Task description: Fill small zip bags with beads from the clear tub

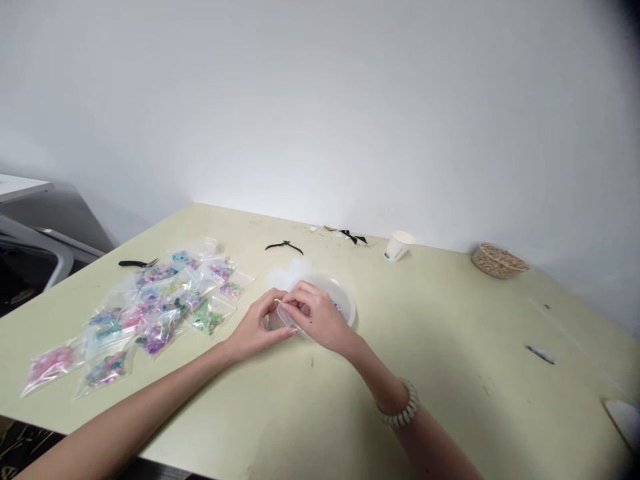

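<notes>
Both hands meet over a shallow white dish [349,297] with some small colored beads [337,305] in it. My left hand [257,327] curves round the edge of a small clear plastic bag [286,319], thumb and fingers against it. Over the dish, my right hand [317,317] pinches the top of the same bag, its fingers pressed together. Much of the bag and part of the dish are hidden by the hands. Left of my left hand lies a clear bag of green beads [209,319].
Many bead bags [155,330] cover the table's left side, with black-handled pliers [137,263] behind them. Black cutters [285,246] lie beyond the dish. Farther right are a paper cup [399,247], a clear container [499,261] of small tan pieces, and a small dark-and-white object [541,354].
</notes>
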Tool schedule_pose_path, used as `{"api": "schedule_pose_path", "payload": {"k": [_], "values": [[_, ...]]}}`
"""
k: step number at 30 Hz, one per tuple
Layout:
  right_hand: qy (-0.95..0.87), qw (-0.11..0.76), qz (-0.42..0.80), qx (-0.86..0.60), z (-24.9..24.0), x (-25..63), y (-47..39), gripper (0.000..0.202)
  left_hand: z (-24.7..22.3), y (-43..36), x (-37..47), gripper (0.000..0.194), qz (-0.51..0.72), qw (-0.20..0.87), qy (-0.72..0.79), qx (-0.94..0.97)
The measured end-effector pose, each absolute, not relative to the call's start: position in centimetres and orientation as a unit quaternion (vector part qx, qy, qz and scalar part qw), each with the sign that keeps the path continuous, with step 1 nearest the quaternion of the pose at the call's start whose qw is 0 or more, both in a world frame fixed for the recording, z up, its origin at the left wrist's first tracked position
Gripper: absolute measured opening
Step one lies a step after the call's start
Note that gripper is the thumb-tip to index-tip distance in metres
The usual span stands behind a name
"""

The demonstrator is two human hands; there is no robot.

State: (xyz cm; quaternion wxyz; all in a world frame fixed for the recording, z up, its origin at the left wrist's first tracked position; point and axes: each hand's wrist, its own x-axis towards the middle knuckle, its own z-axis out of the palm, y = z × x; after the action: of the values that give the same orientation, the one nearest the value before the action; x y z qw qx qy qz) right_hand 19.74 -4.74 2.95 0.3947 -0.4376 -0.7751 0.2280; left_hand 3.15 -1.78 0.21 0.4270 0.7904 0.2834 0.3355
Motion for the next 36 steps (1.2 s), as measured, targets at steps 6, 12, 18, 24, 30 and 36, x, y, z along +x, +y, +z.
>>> {"api": "schedule_pose_path", "payload": {"k": [6,12,18,24,30,36], "values": [[-0.772,0.392,0.232,-0.443,3.03,19.72,-4.8,0.012,0.18,-1.74,3.16,0.04,0.338,0.427,0.277,0.792],[-0.773,0.392,0.236,-0.441,3.18,19.78,-4.86,0.011,0.14,-1.76,3.16,0.038,0.336,0.435,0.276,0.788],[-0.773,0.391,0.235,-0.442,3.1,19.85,-4.8,0.01,0.14,-1.68,3.17,0.038,0.335,0.434,0.276,0.789],[-0.776,0.387,0.226,-0.444,2.91,19.81,-4.66,0.011,0.06,-1.65,3.08,0.038,0.351,0.435,0.275,0.782],[-0.774,0.4,0.225,-0.436,2.64,19.77,-4.56,0.011,0.35,-1.65,3.01,0.034,0.369,0.423,0.28,0.779],[-0.775,0.417,0.203,-0.429,2.72,19.77,-4.55,0.011,0.67,-1.73,2.74,0.032,0.373,0.398,0.299,0.783]]}}
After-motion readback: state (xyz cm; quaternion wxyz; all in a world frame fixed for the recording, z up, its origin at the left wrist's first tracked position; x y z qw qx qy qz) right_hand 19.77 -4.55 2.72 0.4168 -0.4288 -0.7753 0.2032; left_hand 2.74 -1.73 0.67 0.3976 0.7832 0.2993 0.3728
